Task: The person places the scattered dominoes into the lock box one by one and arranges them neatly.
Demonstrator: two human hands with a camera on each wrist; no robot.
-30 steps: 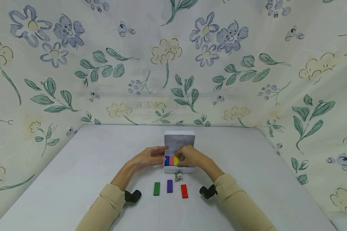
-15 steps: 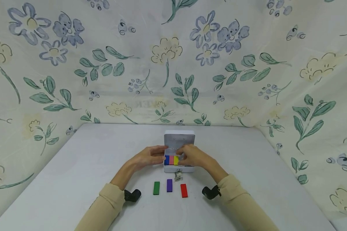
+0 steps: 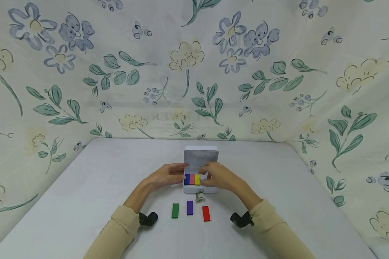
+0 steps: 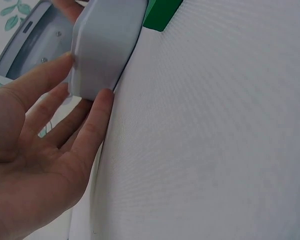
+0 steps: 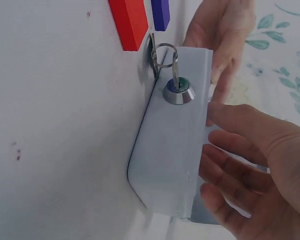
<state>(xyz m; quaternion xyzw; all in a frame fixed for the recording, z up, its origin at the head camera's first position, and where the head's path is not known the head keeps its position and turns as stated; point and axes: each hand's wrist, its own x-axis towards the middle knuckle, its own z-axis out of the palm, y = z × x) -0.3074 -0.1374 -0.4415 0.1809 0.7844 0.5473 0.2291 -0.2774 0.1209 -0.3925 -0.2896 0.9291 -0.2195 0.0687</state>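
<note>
Fingers (image 4: 93,122) of my left hand (image 3: 164,175): spread apart, grasping nothing, tips touching the left end wall of the cash box. Fingers (image 5: 232,172) of my right hand (image 3: 221,177): bent loosely and apart from one another, set at the right half of the box; nothing shows between thumb and forefinger. Whether the thumb touches the yellow block, I cannot tell.

Cash box (image 3: 201,189), one, pale grey, near the middle of the counter (image 3: 133,154). Lid (image 3: 201,158) raised at the back. Front wall fitted with a round lock (image 5: 179,95), key (image 5: 175,74) inserted, key ring (image 5: 177,54) attached.

Contents, visible: three blocks at the left end, side by side: blue block (image 3: 187,179), outermost; pink block (image 3: 192,179), middle; yellow block (image 3: 197,179), nearest my right hand. Remainder of the interior partly hidden by that hand.

Before the box, lying on the counter, spaced apart, left to right: green block (image 3: 175,210), purple block (image 3: 189,208), red block (image 3: 206,213).

Behind: floral cloth (image 3: 116,102).
</note>
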